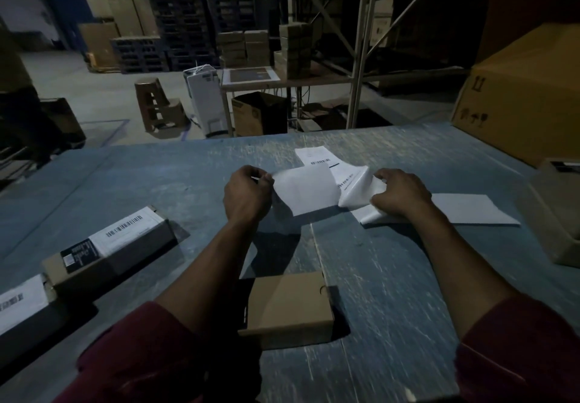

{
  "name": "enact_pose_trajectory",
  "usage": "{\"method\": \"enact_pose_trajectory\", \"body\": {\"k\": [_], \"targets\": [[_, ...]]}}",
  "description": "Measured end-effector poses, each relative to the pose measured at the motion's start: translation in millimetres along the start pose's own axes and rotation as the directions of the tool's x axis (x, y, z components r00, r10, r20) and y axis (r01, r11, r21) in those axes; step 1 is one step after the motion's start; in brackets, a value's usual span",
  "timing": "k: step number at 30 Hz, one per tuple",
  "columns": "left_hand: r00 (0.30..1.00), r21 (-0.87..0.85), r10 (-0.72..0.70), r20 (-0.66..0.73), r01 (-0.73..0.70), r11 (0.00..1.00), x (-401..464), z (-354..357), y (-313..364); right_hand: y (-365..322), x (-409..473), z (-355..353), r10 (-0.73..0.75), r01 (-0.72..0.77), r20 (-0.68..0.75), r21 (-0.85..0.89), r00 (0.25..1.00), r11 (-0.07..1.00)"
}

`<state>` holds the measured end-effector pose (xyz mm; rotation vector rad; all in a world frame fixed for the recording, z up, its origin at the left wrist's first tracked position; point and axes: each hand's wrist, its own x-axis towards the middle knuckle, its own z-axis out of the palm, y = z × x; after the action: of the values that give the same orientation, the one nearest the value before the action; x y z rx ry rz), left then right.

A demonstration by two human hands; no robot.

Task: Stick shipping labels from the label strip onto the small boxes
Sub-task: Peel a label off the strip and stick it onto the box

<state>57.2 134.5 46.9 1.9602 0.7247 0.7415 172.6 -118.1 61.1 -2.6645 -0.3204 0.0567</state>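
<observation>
Dim warehouse, scuffed blue table (392, 277)

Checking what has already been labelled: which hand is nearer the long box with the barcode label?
Left. The left hand is right of the long box; the right hand is farther right.

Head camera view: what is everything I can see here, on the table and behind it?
Table: one, blue-grey, scratched, foreground.
Plain small box: one, brown, near edge, between the forearms.
Labelled boxes: two, brown with white labels, left.
Peeled label: one, white, held over the table.
Label strip: one, white, under the right hand.
Large carton: one, tan, far right.
Stools: brown, on the floor.
Stacked cartons: many, brown, background.
Metal shelving: grey, behind the table.
Left hand: pinches the peeled label.
Right hand: grips the strip's backing.
</observation>
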Motion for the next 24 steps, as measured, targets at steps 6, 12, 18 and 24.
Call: {"method": "enact_pose_trajectory", "body": {"k": [6, 12, 18, 24], "targets": [[0.997, -0.065, 0.039, -0.059, -0.043, 0.997, -2.4, -3.5, 5.6, 0.3, 6.2, 6.1, -0.005, -0.001, -0.050, -0.104, 0.999, 0.995], [0.978, -0.103, 0.208, -0.032, -0.211, 0.972, -11.6, -20.0, 37.1, -7.7, -2.5, -0.6, -0.092, 0.067, -0.217, -0.118, 0.972, 0.991], [0.899, -0.201, 0.395, 0.190, -0.358, 0.912, -27.0, -68.6, 58.5, -34.8, -46.4, -22.2, -0.370, 0.402, -0.164, 0.482, 0.914, 0.778], [0.862, -0.356, 0.453, 0.227, -0.360, 0.862, -54.4, -109.3, 51.5, -32.0, -97.5, -34.7, -0.526, 0.405, -0.115, 0.779, 0.843, 0.479]]}}
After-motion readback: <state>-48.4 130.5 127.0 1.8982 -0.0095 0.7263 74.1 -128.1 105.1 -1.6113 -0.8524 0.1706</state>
